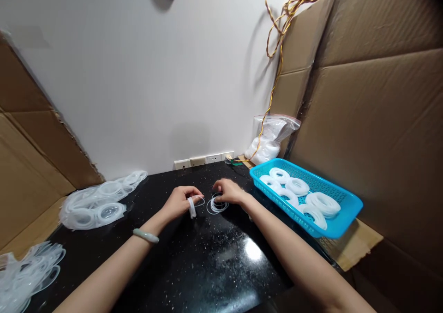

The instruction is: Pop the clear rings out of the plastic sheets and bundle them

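My left hand is closed on a small bundle of thin white rings, pinched between thumb and fingers. One loop sticks out to the right of the fingertips. Just right of it, my right hand reaches over a loose pile of thin translucent white rings on the black speckled tabletop. Its thumb and fingers are curved and apart at the pile's upper edge. Whether a single ring touches the fingertips is too small to tell. A pale green bangle circles my left wrist.
A blue plastic basket with several coiled white ring bundles stands at right. Clear ring bundles lie at left, more rings nearer me. Cardboard panels flank both sides. A plastic bag and yellow cord are behind.
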A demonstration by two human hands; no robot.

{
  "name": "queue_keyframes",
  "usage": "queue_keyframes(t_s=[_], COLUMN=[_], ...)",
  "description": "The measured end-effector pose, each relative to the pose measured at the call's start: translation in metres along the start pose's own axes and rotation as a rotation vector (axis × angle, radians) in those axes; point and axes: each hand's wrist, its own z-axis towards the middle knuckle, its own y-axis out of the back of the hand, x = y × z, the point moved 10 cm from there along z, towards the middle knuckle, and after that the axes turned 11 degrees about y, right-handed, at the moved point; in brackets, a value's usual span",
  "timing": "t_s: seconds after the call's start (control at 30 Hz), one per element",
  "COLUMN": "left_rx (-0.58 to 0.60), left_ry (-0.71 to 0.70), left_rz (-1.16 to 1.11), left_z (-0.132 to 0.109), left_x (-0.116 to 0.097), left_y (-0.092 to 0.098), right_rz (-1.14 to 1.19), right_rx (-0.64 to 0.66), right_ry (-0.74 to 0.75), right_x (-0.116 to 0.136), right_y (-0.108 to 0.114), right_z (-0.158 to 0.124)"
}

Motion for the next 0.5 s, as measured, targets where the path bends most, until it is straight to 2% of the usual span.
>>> queue_keyframes(t_s=[0.13, 0.33, 0.4, 0.5], left_rx=[0.027, -0.014, -0.025, -0.075], left_ry=[-0.042, -0.128, -0.173, -0.272], left_rz=[0.046, 0.074, 0.081, 0.11], left_z=[0.015, 0.022, 0.017, 0.006], left_x=[0.005, -0.002, -0.01, -0.023], left_y=[-0.026, -0.033, -0.032, -0.028], right_rz=[-0.152, -0.347, -0.286, -0.074], right_rx=[0.044, 0.17, 0.198, 0.194], right_ry=[0.071, 0.094, 0.061, -0.026], right_x=[0.006, 0.02, 0.017, 0.004], right_y=[-0.008, -0.011, -0.011, -0.011], right_z=[0.005, 0.011, 0.009, 0.002])
